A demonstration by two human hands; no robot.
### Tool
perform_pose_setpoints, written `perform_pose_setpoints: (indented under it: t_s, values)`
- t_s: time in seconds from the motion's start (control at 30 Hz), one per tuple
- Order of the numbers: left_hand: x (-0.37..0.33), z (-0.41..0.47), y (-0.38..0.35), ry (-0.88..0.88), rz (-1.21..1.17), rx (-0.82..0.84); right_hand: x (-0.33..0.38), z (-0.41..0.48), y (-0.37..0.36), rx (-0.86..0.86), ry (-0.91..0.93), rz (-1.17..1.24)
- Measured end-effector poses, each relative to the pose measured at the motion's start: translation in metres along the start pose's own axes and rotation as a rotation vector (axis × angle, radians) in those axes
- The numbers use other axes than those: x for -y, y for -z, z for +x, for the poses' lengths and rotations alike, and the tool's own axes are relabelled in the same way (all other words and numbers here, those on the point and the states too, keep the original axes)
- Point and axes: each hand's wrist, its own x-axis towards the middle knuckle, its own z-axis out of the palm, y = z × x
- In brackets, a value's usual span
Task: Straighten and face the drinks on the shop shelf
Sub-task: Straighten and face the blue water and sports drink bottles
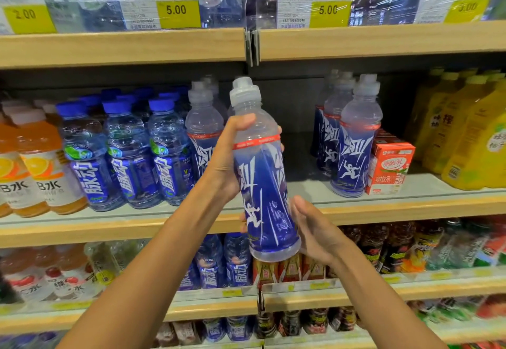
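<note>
A blue sports drink bottle [264, 184] with a clear cap and a white running-figure label hangs in front of the middle shelf [397, 209], tilted a little to the left. My left hand [228, 157] grips its upper body, thumb across the front just under the neck. My right hand [312, 225] cups the lower right side near the base, fingers behind the bottle. More of the same bottles stand on the shelf: one [204, 132] just left of the held one, a row [353, 140] to the right.
Left on the shelf stand blue-capped water bottles [128, 154] and orange drinks [41, 170]. A red carton [388, 168] and yellow bottles [471, 140] stand at the right. A bare gap lies between the two blue groups. Price tags [179, 13] hang on the shelf above.
</note>
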Motion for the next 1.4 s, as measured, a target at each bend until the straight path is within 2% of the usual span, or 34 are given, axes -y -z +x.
perform_pose_setpoints:
  t_s: [0.1, 0.2, 0.27, 0.37, 0.43, 0.53, 0.6, 0.77, 0.93, 1.07, 1.17, 1.3, 1.4]
  values:
    - [0.001, 0.003, 0.000, -0.009, -0.173, 0.236, -0.004, 0.006, -0.005, 0.241, -0.028, 0.090]
    - [0.006, 0.004, 0.001, 0.000, -0.308, 0.340, -0.011, 0.010, -0.008, 0.211, -0.056, 0.080]
    - [0.009, 0.003, 0.003, 0.008, -0.318, 0.342, -0.015, 0.009, -0.006, 0.154, -0.023, 0.038]
    - [0.013, 0.003, 0.008, -0.002, -0.228, 0.259, -0.017, 0.006, -0.007, 0.012, 0.034, -0.073]
    - [0.013, 0.002, 0.011, -0.030, -0.053, 0.175, -0.019, 0.005, -0.007, -0.128, 0.031, -0.163]
    - [0.013, -0.001, 0.014, -0.091, 0.241, -0.083, -0.021, 0.004, -0.007, -0.282, 0.073, -0.271]
    - [0.015, -0.005, 0.018, -0.207, 0.378, -0.214, -0.022, 0.003, -0.010, -0.351, 0.139, -0.324]
    - [0.019, -0.015, 0.008, -0.444, 0.582, -0.298, -0.030, 0.008, -0.020, -0.566, 0.329, -0.477]
    - [0.028, -0.014, -0.009, -0.483, 0.733, -0.393, -0.036, 0.015, -0.027, -0.708, 0.403, -0.657]
    - [0.027, -0.011, -0.008, -0.499, 0.733, -0.392, -0.038, 0.014, -0.026, -0.672, 0.366, -0.672]
    - [0.021, -0.011, -0.003, -0.495, 0.657, -0.329, -0.029, 0.010, -0.019, -0.558, 0.287, -0.552]
    - [0.011, -0.009, 0.004, -0.308, 0.446, -0.241, -0.011, 0.000, -0.008, -0.305, 0.036, -0.232]
    - [0.007, -0.008, 0.005, -0.172, 0.256, -0.156, -0.005, -0.005, -0.004, -0.114, -0.058, -0.061]
